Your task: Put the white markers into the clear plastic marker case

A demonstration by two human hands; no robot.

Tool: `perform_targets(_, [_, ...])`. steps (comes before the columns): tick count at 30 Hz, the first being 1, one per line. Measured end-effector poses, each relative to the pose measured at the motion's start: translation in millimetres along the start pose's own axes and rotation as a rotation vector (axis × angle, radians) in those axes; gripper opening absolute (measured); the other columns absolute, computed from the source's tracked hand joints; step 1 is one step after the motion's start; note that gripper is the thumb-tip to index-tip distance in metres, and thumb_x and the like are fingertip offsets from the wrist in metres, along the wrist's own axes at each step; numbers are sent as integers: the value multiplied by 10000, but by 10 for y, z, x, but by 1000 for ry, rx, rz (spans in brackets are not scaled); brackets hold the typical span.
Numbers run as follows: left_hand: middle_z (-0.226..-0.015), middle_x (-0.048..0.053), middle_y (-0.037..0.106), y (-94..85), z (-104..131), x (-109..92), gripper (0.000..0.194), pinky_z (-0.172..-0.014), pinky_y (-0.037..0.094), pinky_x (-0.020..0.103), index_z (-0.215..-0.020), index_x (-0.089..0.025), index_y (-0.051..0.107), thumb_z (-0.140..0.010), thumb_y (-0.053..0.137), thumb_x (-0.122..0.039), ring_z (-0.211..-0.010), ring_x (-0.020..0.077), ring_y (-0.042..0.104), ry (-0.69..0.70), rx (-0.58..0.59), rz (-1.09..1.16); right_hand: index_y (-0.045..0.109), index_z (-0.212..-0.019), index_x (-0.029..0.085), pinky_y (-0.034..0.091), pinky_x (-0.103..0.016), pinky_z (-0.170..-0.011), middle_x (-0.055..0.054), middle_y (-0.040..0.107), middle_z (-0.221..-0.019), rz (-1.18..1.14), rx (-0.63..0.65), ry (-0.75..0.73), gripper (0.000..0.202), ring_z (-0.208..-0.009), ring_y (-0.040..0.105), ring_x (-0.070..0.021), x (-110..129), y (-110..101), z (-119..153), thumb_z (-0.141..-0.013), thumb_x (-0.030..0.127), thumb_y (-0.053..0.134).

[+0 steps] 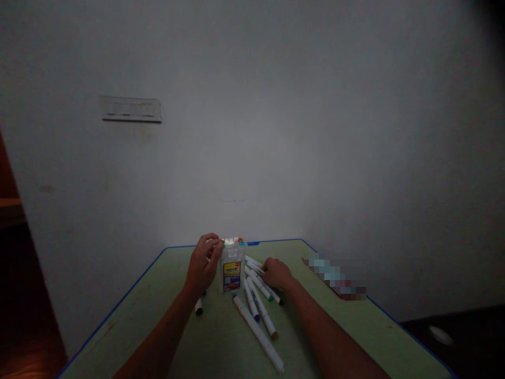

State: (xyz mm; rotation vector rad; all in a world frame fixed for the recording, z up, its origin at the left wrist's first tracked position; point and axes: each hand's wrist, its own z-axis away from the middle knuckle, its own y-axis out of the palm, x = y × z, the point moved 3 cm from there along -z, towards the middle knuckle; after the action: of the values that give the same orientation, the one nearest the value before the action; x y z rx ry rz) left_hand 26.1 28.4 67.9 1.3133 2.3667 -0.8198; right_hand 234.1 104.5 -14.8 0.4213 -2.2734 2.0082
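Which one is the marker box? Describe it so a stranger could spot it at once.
Start at the green table with the blue edge that stands against the white wall. Near its far edge the left hand grips an upright clear plastic marker box. Unlike the loose white markers lying flat beside it, under the right hand, it stands upright and bears a yellow label.
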Motion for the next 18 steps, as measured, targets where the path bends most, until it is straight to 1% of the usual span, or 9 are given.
perform_targets(2, [-995,87,504,5,0,10,282,-654,448,259,-858,-150,601,-845,406,-353,-876,162,525,-2,-8,-1,630,-856,128,416,-312,-602,-171,667,-908,-11,-8,3,250,-826,629,-284,1,-23,6,-646,163,499])
perform_targets(4, [-995,88,506,9,0,14,278,-641,449,253,-865,-150,601,-844,408,-349,-868,158,527,4,-13,0,643,-780,129,399,-295,-574,-154,677,-833,-63,-8,-15,212,-772,631,-265,9,-53,-6,-618,154,508])
perform_targets(6, [-988,87,510,10,0,12,273,-640,450,250,-863,-151,601,-844,408,-344,-871,158,528,13,-17,2,645,-691,136,382,-275,-551,-116,673,-730,-164,-22,-61,162,-699,619,-227,27,-86,-35,-602,154,511])
perform_targets(8, [-984,85,512,10,0,8,265,-648,452,252,-863,-154,600,-845,409,-338,-880,160,527,17,-21,2,636,-659,138,374,-258,-545,-76,651,-669,-307,-85,-115,135,-646,590,-187,52,-126,-70,-601,164,516])
perform_targets(11, [-989,83,513,11,0,6,256,-662,456,261,-870,-159,599,-846,412,-332,-886,161,527,12,-20,5,612,-675,128,377,-244,-556,-39,608,-650,-544,-219,-178,122,-615,542,-149,87,-177,-103,-598,181,533])
perform_targets(13, [-993,84,512,12,1,8,253,-665,459,264,-873,-161,598,-846,414,-332,-887,162,527,12,-14,9,593,-680,125,379,-243,-556,-21,576,-633,-692,-273,-211,123,-592,515,-134,109,-202,-103,-597,190,528])
perform_targets(15, [-992,85,513,12,1,14,252,-662,460,263,-875,-159,597,-843,416,-331,-883,161,528,14,-15,11,585,-702,124,381,-245,-555,-9,557,-629,-835,-308,-225,147,-575,498,-127,127,-240,-86,-595,200,518])
perform_targets(18, [-993,87,513,12,1,24,247,-654,460,260,-889,-154,595,-837,423,-324,-856,154,531,10,-21,5,593,-735,122,372,-244,-550,0,560,-628,-1012,-325,-216,195,-565,490,-122,145,-323,-38,-575,201,516])
